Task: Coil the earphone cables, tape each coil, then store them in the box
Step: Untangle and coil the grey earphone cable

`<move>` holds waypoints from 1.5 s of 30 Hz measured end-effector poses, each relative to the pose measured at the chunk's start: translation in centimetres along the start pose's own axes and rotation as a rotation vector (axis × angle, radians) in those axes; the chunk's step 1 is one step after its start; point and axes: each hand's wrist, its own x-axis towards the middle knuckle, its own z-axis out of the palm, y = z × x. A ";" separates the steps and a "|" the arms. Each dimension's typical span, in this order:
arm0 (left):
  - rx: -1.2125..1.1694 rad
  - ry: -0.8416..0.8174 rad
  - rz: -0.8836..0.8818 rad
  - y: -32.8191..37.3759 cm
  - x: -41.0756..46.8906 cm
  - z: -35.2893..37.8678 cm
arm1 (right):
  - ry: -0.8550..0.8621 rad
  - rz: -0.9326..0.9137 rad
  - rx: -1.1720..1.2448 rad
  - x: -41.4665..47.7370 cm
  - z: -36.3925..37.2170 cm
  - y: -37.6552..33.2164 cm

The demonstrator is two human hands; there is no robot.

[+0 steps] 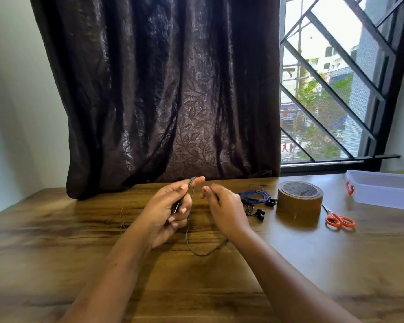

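My left hand (pixel 170 206) is raised over the wooden table (pixel 79 264) and holds several loops of a thin dark earphone cable (pixel 190 238) wound across its fingers. The loose end of that cable trails down onto the table in a curve. My right hand (pixel 222 206) sits just to the right with fingers curled, pinching the cable near the left forefinger. A blue earphone cable (pixel 257 197) and a black earphone set (pixel 258 213) lie to the right. Beyond them stands a brown tape roll (pixel 299 201). A clear plastic box (pixel 383 190) sits at the far right.
Orange-handled scissors (pixel 339 220) lie between the tape roll and the box. A dark curtain (pixel 168 89) hangs behind the table's far edge, and a barred window (pixel 336 85) is at the right.
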 end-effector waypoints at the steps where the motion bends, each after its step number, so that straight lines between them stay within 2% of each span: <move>1: -0.033 0.007 0.023 0.0 0.0 0.2 | -0.042 0.000 -0.002 -0.2 0.2 -0.2; 7: -0.285 0.242 0.207 0.2 0.3 0.1 | -0.395 -0.058 -0.158 -1.6 1.8 -1.7; 11: -0.212 0.356 0.339 0.1 0.9 -1.3 | -0.560 -0.118 -0.188 -2.2 2.3 -3.2; 13: 0.034 0.404 0.358 -0.3 1.2 -2.3 | -0.598 -0.169 -0.249 -2.5 2.2 -3.7; 16: 0.637 0.406 0.381 -0.8 0.9 -3.7 | -0.586 -0.238 -0.358 -2.6 2.0 -3.8; 18: 1.042 0.347 0.328 -1.2 0.5 -4.2 | -0.512 -0.266 -0.414 -2.4 1.6 -3.5; 20: 1.224 0.287 0.235 -1.5 0.2 -4.3 | -0.390 -0.288 -0.471 -2.0 1.1 -3.0; 22: 1.196 0.223 0.151 -1.7 0.1 -3.7 | -0.282 -0.279 -0.515 -1.7 0.4 -2.5; 25: 1.196 0.235 0.149 -1.5 0.3 -2.9 | -0.218 -0.277 -0.566 -1.4 -0.3 -1.9; 28: 1.153 0.226 0.105 -1.2 0.5 -2.8 | -0.123 -0.239 -0.554 -1.1 -0.8 -1.6; 32: 1.042 0.117 0.065 -0.8 0.3 -1.3 | -0.051 -0.157 -0.505 -0.9 -1.7 -1.2; 36: 0.710 -0.053 -0.003 -0.7 0.1 0.6 | -0.049 -0.099 -0.469 -1.0 -1.8 -0.9; 40: 0.337 -0.026 -0.061 -0.5 -0.5 0.6 | -0.045 -0.064 -0.432 -0.9 -1.6 -0.5; 42: 0.137 -0.005 -0.050 -0.4 -0.6 0.7 | -0.065 -0.035 -0.410 -0.8 -1.4 -0.3; 45: -0.042 0.008 0.008 -0.2 -0.5 1.0 | -0.145 0.021 -0.415 -0.9 -1.0 -0.4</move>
